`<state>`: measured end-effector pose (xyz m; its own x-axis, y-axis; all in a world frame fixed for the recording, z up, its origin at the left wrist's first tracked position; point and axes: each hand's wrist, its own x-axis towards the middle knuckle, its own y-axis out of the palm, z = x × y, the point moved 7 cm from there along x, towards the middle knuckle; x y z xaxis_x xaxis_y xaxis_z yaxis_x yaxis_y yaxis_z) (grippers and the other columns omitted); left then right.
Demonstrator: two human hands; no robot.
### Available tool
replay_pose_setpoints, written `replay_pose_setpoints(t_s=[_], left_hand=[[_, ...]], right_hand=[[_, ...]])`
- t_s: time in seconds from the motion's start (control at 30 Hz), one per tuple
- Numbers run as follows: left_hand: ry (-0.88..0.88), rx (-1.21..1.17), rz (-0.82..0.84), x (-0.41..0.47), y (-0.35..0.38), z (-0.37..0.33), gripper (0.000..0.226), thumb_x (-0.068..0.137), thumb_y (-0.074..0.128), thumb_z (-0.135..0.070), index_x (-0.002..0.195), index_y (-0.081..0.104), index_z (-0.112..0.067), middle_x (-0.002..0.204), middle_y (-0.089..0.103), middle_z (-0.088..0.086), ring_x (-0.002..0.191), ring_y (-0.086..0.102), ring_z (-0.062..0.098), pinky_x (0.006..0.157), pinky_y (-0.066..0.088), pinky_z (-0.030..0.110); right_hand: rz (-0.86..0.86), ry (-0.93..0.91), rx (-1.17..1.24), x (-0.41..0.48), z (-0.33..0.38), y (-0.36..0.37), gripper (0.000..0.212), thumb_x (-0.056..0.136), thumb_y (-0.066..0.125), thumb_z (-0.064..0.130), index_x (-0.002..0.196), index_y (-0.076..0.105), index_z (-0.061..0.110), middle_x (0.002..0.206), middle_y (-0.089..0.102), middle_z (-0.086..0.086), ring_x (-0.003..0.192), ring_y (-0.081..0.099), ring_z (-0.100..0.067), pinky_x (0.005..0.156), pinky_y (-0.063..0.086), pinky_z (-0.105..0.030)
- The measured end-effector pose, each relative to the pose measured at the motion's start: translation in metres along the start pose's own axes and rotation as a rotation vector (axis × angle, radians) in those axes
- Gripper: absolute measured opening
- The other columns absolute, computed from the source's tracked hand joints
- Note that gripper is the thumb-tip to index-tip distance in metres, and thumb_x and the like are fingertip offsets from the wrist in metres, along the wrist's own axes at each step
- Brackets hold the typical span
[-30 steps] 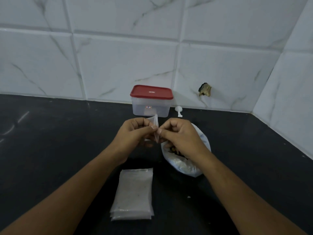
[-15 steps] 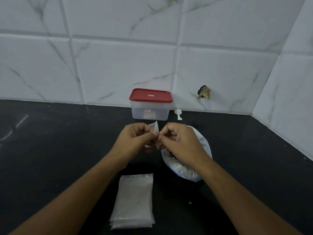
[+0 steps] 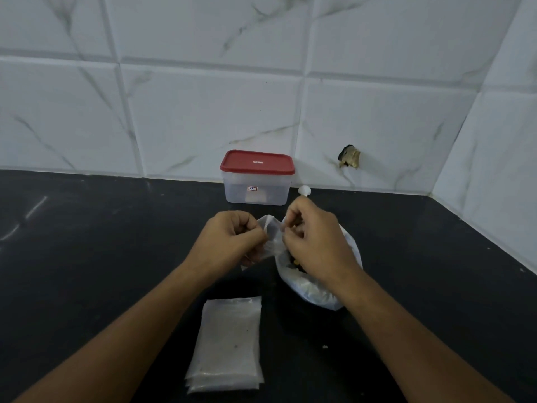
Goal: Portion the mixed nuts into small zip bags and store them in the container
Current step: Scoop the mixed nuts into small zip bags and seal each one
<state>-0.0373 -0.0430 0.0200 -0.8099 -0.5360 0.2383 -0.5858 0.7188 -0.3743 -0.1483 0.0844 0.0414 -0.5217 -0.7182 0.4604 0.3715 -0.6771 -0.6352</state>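
The black desk carried a red-lidded container at its back edge. In front of the container lay a stack of zip bags, and front-right of it the bag of mixed nuts. Just before the container, the curled fingers of the left hand and the right hand pinched one small zip bag between them.

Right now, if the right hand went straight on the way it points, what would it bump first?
Probably the red-lidded container; the right hand aims up-left toward it, though depth is unclear.

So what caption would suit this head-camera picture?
Left hand and right hand pinch a small zip bag before the red-lidded container.
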Motion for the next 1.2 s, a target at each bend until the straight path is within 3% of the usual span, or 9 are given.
replay_pose_setpoints(t_s=[0.13,0.27,0.43,0.53,0.63,0.73,0.93,1.1,1.2], left_hand=[[0.01,-0.032,0.005,-0.001,0.001,-0.004,0.016,0.094,0.067,-0.012,0.083,0.069,-0.001,0.07,0.072,0.011,0.062,0.069,0.023,0.062,0.058,0.031],[0.039,-0.025,0.021,-0.003,0.004,-0.01,0.016,0.093,0.068,-0.014,0.08,0.07,-0.005,0.069,0.071,0.008,0.056,0.063,0.018,0.057,0.052,0.029],[0.304,0.09,-0.084,-0.008,-0.007,-0.029,0.006,0.095,0.07,-0.023,0.094,0.07,-0.017,0.083,0.07,-0.002,0.069,0.064,0.013,0.059,0.052,0.029],[0.453,0.334,-0.172,-0.008,-0.018,-0.031,0.044,0.086,0.072,-0.044,0.125,0.061,-0.026,0.119,0.061,-0.013,0.104,0.061,0.01,0.082,0.053,0.025],[0.395,0.476,-0.099,-0.001,-0.015,-0.019,0.085,0.081,0.079,-0.053,0.153,0.039,-0.033,0.152,0.044,-0.015,0.138,0.038,-0.001,0.105,0.035,0.019],[0.352,0.579,-0.037,0.003,-0.008,-0.006,0.101,0.077,0.083,-0.052,0.159,0.026,-0.035,0.156,0.041,-0.015,0.136,0.027,-0.007,0.108,0.027,0.02],[0.324,0.66,-0.027,0.006,-0.009,-0.004,0.1,0.076,0.085,-0.051,0.157,0.03,-0.037,0.155,0.039,-0.013,0.141,0.033,0.006,0.115,0.039,0.036],[0.329,0.66,0.054,0.005,0.0,0.0,0.103,0.076,0.084,-0.053,0.159,0.026,-0.036,0.157,0.041,-0.013,0.142,0.036,0.006,0.115,0.036,0.032],[0.335,0.66,0.053,0.006,-0.001,0.002,0.087,0.08,0.083,-0.044,0.153,0.037,-0.036,0.151,0.048,-0.013,0.136,0.045,0.006,0.106,0.038,0.022]], right_hand=[[-0.03,-0.105,-0.007,-0.002,0.009,0.001,0.026,0.089,0.06,-0.007,0.082,0.069,0.017,0.083,0.064,0.011,0.075,0.06,-0.004,0.07,0.047,-0.021],[0.068,-0.052,-0.002,0.0,0.002,0.011,0.028,0.098,0.059,0.002,0.104,0.08,0.02,0.102,0.073,0.007,0.094,0.067,-0.006,0.088,0.056,-0.029],[0.014,0.044,0.184,0.001,-0.004,0.001,0.01,0.097,0.074,0.029,0.099,0.082,0.024,0.077,0.075,0.008,0.071,0.071,-0.01,0.068,0.061,-0.032],[-0.082,0.038,0.226,0.002,-0.006,-0.014,0.017,0.095,0.076,0.034,0.091,0.083,0.02,0.077,0.077,0.007,0.074,0.073,-0.008,0.072,0.06,-0.026],[-0.048,0.04,0.251,0.002,-0.007,-0.011,0.018,0.095,0.077,0.034,0.089,0.083,0.018,0.076,0.077,0.005,0.073,0.073,-0.009,0.073,0.06,-0.029],[0.001,0.035,0.345,0.002,-0.007,-0.006,0.006,0.094,0.078,0.018,0.096,0.082,0.014,0.08,0.078,0.002,0.072,0.073,-0.007,0.067,0.058,-0.023],[0.082,0.081,0.49,0.005,-0.008,0.001,0.02,0.094,0.071,-0.002,0.092,0.08,0.015,0.082,0.078,0.006,0.07,0.069,-0.012,0.062,0.057,-0.022],[0.153,0.169,0.502,0.004,-0.018,0.009,0.027,0.097,0.065,-0.004,0.093,0.081,0.017,0.087,0.079,0.003,0.075,0.069,-0.024,0.068,0.06,-0.035],[0.175,0.134,0.444,0.004,-0.018,0.01,0.028,0.098,0.061,-0.003,0.099,0.081,0.017,0.084,0.076,0.002,0.066,0.065,-0.011,0.062,0.056,-0.03]])
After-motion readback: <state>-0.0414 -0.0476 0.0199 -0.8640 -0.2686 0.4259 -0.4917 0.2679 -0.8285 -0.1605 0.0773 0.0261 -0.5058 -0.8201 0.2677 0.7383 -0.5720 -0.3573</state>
